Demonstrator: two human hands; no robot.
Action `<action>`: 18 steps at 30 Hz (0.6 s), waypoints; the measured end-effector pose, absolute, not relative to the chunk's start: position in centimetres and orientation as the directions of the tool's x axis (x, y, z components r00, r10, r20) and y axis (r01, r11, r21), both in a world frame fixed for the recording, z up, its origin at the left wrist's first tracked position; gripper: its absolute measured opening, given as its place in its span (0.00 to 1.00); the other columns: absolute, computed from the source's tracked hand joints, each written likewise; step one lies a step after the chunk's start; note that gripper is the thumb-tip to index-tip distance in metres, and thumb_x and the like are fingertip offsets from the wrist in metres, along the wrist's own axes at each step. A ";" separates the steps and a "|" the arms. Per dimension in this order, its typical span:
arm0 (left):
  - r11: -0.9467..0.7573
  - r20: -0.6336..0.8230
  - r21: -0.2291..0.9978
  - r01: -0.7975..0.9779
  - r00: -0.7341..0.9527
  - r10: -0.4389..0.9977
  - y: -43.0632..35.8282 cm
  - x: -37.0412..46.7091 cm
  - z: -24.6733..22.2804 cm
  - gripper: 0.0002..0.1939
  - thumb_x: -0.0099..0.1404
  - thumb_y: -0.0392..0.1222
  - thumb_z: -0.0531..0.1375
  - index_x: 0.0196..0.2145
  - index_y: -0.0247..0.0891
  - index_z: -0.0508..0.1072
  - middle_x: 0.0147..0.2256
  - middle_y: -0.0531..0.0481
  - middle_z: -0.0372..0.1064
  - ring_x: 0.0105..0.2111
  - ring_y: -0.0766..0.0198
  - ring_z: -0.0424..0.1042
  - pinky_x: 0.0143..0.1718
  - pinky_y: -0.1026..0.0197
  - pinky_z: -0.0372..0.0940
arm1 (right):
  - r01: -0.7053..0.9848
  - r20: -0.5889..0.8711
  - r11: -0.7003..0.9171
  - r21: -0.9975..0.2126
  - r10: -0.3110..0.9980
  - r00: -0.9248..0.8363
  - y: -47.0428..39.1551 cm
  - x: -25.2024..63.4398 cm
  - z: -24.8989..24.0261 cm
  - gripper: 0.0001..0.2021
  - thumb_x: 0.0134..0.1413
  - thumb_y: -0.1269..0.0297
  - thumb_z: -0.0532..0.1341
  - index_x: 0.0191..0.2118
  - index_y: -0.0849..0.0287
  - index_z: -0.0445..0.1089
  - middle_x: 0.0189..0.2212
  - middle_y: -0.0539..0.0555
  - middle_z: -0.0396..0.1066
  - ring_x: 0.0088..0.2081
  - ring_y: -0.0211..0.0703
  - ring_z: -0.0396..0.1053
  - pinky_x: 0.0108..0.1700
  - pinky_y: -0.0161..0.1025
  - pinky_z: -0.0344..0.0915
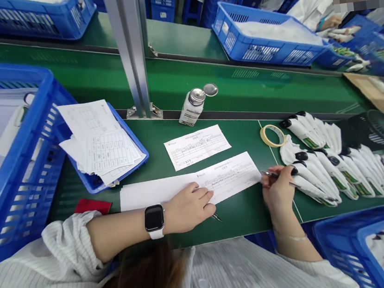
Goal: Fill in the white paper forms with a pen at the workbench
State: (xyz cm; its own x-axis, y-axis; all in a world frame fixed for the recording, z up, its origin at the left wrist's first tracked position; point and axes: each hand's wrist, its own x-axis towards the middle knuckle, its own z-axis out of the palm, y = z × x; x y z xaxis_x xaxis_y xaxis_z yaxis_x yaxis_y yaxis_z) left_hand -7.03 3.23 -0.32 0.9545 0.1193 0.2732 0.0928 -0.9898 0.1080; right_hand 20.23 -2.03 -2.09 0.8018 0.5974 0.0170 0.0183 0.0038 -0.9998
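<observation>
My left hand (190, 207) lies flat over the printed paper form (231, 176), its fingers slightly apart and pressing on the sheet. The tip of a dark pen-like thing (216, 217) sticks out beside that hand; the rest is hidden. My right hand (280, 189) is closed around a slim pen (269, 173) just past the form's right end. A second filled-in form (197, 147) rests above the first one. Close to the right hand lie rows of white handheld devices (314, 185) with black ends and green circuit boards showing.
A blue tray (136, 144) of papers and a large blue crate (44, 94) stand left. Behind the forms are a metal-topped bottle (190, 109) and a metal post (130, 53). A tape roll (264, 137) lies right. Across the bench, a person handles parts near a blue basket (264, 51).
</observation>
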 end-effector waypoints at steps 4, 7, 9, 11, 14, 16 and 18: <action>-0.993 0.321 0.107 0.043 0.944 0.076 3.1 -7.1 -0.1 0.06 0.65 0.36 0.50 0.33 0.36 0.66 0.51 0.42 0.64 0.50 0.56 0.63 0.46 0.54 0.56 | 0.156 0.019 -0.107 -0.982 0.765 0.644 -4.1 16.7 -2.5 0.13 0.43 0.56 0.65 0.28 0.60 0.66 0.20 0.46 0.66 0.19 0.29 0.58 0.20 0.30 0.53; -0.994 0.320 0.109 -0.021 0.947 0.015 2.7 -7.3 0.2 0.06 0.65 0.39 0.51 0.33 0.37 0.66 0.48 0.42 0.65 0.49 0.58 0.64 0.46 0.54 0.56 | 0.294 0.052 -0.101 -0.950 0.881 0.470 -4.7 13.9 -2.5 0.10 0.46 0.60 0.63 0.25 0.60 0.65 0.19 0.46 0.63 0.21 0.31 0.59 0.24 0.32 0.56; -0.993 0.311 0.108 -0.053 0.950 -0.017 2.5 -7.5 0.4 0.06 0.64 0.41 0.52 0.33 0.38 0.66 0.46 0.42 0.67 0.47 0.58 0.64 0.46 0.54 0.56 | 0.355 0.037 -0.121 -0.927 0.912 0.408 -4.7 12.6 -2.3 0.11 0.49 0.61 0.61 0.22 0.59 0.62 0.16 0.45 0.61 0.19 0.32 0.58 0.24 0.32 0.56; -0.991 0.304 0.109 -0.073 0.952 -0.037 2.2 -7.7 0.4 0.07 0.63 0.44 0.55 0.33 0.38 0.66 0.46 0.41 0.67 0.46 0.57 0.65 0.45 0.54 0.56 | 0.420 0.030 -0.146 -0.896 0.922 0.386 -4.6 11.8 -2.2 0.13 0.49 0.61 0.61 0.20 0.59 0.59 0.14 0.44 0.60 0.18 0.32 0.58 0.23 0.33 0.55; -0.990 0.299 0.120 -0.068 0.954 -0.030 1.9 -7.8 0.3 0.11 0.60 0.48 0.58 0.34 0.38 0.66 0.46 0.39 0.66 0.46 0.56 0.65 0.43 0.55 0.56 | 0.527 0.083 -0.128 -0.840 0.930 0.359 -4.5 11.5 -2.2 0.15 0.48 0.62 0.62 0.18 0.59 0.57 0.14 0.45 0.59 0.19 0.32 0.57 0.23 0.33 0.55; -0.990 0.292 0.125 -0.058 0.956 -0.019 1.8 -7.8 0.1 0.11 0.59 0.48 0.59 0.35 0.38 0.66 0.45 0.39 0.67 0.45 0.56 0.65 0.41 0.55 0.56 | 0.561 0.108 -0.105 -0.821 0.937 0.334 -4.5 11.7 -2.3 0.16 0.47 0.63 0.62 0.18 0.59 0.56 0.14 0.45 0.59 0.19 0.32 0.57 0.24 0.34 0.55; -0.990 0.277 0.126 -0.058 0.961 -0.020 1.8 -7.7 0.0 0.11 0.59 0.47 0.59 0.34 0.37 0.66 0.44 0.39 0.67 0.44 0.56 0.65 0.40 0.56 0.56 | 0.572 0.115 -0.093 -0.815 0.941 0.317 -4.5 11.9 -2.5 0.15 0.48 0.63 0.62 0.19 0.58 0.56 0.15 0.45 0.59 0.20 0.33 0.57 0.24 0.34 0.55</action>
